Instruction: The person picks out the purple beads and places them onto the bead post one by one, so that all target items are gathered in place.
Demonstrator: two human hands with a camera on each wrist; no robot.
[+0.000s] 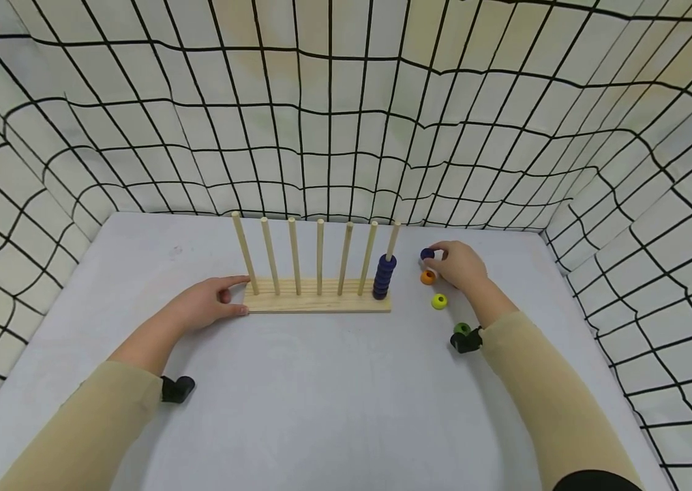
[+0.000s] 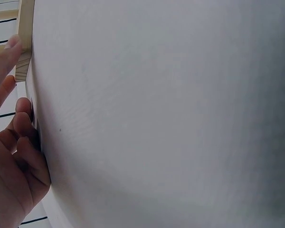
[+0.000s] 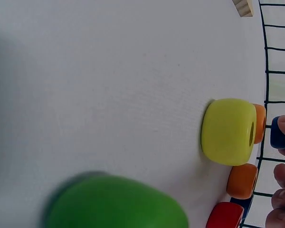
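A wooden peg stand with several upright pegs stands on the white table. My left hand holds its left end, thumb at the front corner and index finger at the back; in the left wrist view the thumb lies against the wood and the other fingers curl near the table. Dark blue beads are stacked on the rightmost peg. To the right of the stand, my right hand pinches a dark blue bead between thumb and fingertips.
Loose beads lie right of the stand: orange, yellow and green ones. A red bead and another orange bead show in the right wrist view. Black netting over pale walls surrounds the table.
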